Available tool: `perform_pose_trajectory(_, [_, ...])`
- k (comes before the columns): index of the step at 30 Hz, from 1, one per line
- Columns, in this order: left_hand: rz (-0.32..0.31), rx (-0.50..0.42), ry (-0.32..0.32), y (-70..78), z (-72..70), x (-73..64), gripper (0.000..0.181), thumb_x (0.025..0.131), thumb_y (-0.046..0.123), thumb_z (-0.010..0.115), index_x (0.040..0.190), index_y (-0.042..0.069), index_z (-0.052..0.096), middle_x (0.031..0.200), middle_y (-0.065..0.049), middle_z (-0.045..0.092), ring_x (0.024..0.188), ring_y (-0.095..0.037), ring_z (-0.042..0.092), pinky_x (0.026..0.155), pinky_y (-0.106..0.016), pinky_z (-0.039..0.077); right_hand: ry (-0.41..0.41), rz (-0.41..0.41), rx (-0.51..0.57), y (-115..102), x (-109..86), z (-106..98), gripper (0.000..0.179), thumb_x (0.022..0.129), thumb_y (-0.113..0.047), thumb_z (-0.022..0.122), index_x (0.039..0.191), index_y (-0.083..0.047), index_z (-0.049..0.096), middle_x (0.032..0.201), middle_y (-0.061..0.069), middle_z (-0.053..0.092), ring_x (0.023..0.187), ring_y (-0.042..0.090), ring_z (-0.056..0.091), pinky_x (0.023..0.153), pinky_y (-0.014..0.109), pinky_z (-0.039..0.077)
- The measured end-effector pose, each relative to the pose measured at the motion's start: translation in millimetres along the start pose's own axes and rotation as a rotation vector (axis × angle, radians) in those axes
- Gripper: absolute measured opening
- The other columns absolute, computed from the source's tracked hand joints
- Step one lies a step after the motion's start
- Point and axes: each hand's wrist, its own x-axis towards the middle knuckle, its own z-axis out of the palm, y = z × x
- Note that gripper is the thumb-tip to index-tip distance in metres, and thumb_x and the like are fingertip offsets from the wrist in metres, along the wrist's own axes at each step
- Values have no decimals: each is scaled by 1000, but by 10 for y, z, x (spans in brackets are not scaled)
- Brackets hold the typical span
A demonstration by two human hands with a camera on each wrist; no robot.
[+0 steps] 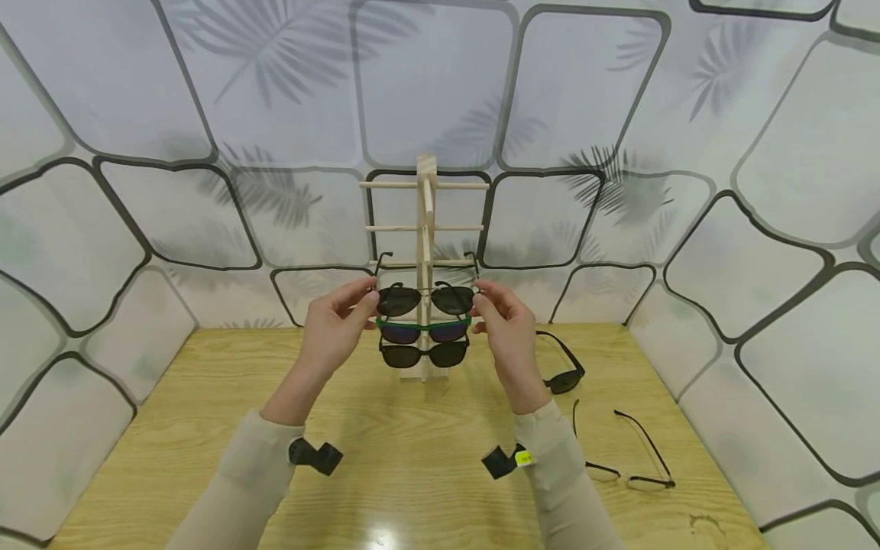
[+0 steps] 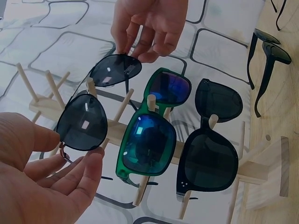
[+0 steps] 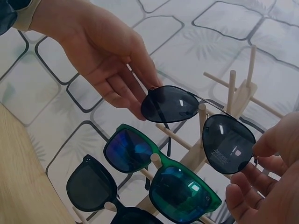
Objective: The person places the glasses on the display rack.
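Note:
Dark aviator sunglasses (image 1: 399,301) sit across the wooden display rack (image 1: 426,206), with a peg at their bridge. At one outer edge my left hand (image 1: 333,321) pinches them near the hinge; my right hand (image 1: 506,325) pinches the opposite side. Both wrist views show the thumbs and fingertips on the frame's ends. Just below hang green-framed sunglasses (image 2: 149,144) with blue mirrored lenses. Black sunglasses (image 2: 210,161) are on the lowest of these pegs. The aviators' temples point back past the rack.
On the wood-grain table (image 1: 385,473), black sunglasses (image 1: 565,380) lie right of the rack, partly behind my right hand. Clear eyeglasses (image 1: 629,478) lie nearer, beside my right sleeve. Bare pegs (image 1: 457,186) stick out of the rack's upper part. A patterned backdrop (image 1: 433,84) stands behind.

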Motion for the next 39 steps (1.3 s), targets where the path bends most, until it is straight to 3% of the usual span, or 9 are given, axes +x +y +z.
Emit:
perform_pose_trajectory(3, [8,19,7,3,-3,-13,41,110,19,60,148,7,62,138,-23,68,109,-39,74,82,-22,62,2,-6,7,-1,1,-16,32,106,-11,63,137,-5,68,93,-6,68,88,16,67,69,25,58])
perform_pose_trajectory(5, [17,27,10,5,-11,-24,41,110,20,60,149,7,61,134,-24,70,107,-39,75,84,-23,62,4,-9,10,-4,-1,-27,33,106,-12,64,138,-7,67,94,-5,69,89,17,67,70,26,59])
perform_pose_trajectory(9, [34,24,13,13,-32,-61,43,109,20,61,150,6,59,130,-25,71,97,-17,78,86,-21,61,4,-18,8,-8,-6,-44,34,106,-11,64,139,-7,67,96,-5,69,90,19,68,70,27,59])
perform_pose_trajectory(13, [50,-9,33,19,-36,-119,43,109,17,61,150,5,59,127,-27,71,92,7,71,87,-18,60,-10,-17,-5,-4,-18,-65,36,106,-11,63,142,-6,65,99,-6,70,89,17,68,70,26,58])
perform_pose_trajectory(24, [30,32,107,-50,-26,-442,31,107,14,62,137,5,69,120,-21,76,91,7,68,84,-13,55,9,-27,-68,43,-87,-255,34,106,-11,65,139,-10,67,100,-11,71,88,13,67,69,27,58])
perform_pose_trajectory(28, [8,13,96,-112,70,-572,27,106,13,66,129,3,73,110,-22,78,90,4,71,83,-15,56,20,-13,-130,118,-81,-383,31,105,-14,66,136,-11,69,98,-11,70,85,9,66,70,26,58])
perform_pose_trajectory(33, [9,1,23,-210,279,-727,25,104,13,68,126,2,74,104,-18,78,88,-4,72,80,-20,56,39,26,-189,222,-75,-561,29,105,-19,67,133,-11,71,100,-10,71,86,7,66,71,25,58])
perform_pose_trajectory(39, [-3,-25,-53,-321,572,-863,20,103,12,70,121,9,77,101,-10,78,88,-9,72,77,-22,57,70,64,-249,316,-89,-779,29,105,-20,67,132,-9,71,97,-17,71,83,5,66,71,24,58])
